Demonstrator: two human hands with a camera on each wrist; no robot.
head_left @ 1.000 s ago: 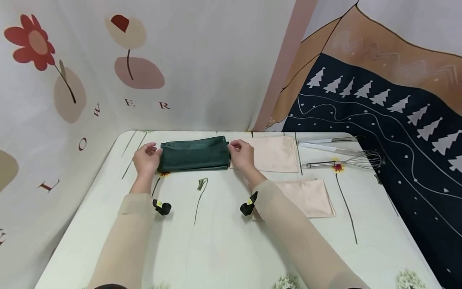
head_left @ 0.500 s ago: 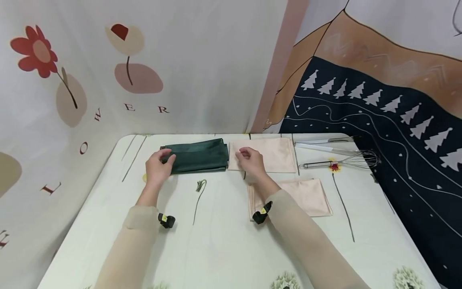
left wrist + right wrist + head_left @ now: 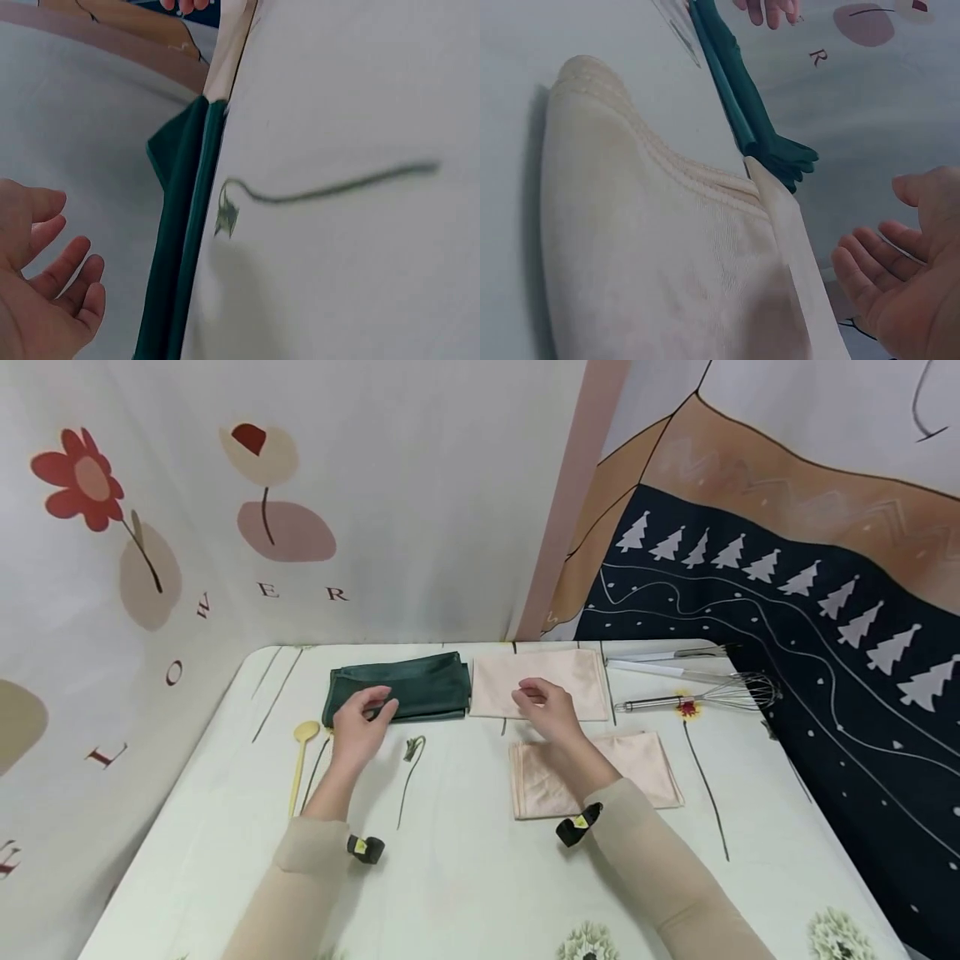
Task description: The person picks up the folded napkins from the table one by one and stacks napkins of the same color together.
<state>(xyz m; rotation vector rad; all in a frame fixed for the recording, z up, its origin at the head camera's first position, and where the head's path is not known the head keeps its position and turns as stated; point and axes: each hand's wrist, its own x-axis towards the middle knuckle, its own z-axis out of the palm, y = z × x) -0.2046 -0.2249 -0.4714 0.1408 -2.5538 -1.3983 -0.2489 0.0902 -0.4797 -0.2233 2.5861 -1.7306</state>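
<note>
A folded dark green cloth [image 3: 420,681] lies along the back of the table. My left hand [image 3: 362,727] is raised over its front edge, fingers loosely bent and holding nothing; the left wrist view shows the fingers [image 3: 71,274] apart from the cloth. To its right lies a folded pale pink cloth [image 3: 495,685], overlapped in the head view by my right hand [image 3: 551,708], whose fingers are relaxed around nothing. A second folded pink cloth [image 3: 637,768] lies nearer me, partly behind my right wrist. Its layered folded edges [image 3: 697,176] show in the right wrist view.
A yellow spoon [image 3: 303,735] lies left of my left hand. At the back right lie a whisk [image 3: 720,695] and white-handled utensils [image 3: 660,668]. Printed curtains [image 3: 420,527] hang behind and beside the table [image 3: 450,877]. The flower stems are printed on the tablecloth.
My hands have left the green cloth's ends and drawn back toward me, both shifting to the right. The yellow spoon has come into view. The green cloth stays in place.
</note>
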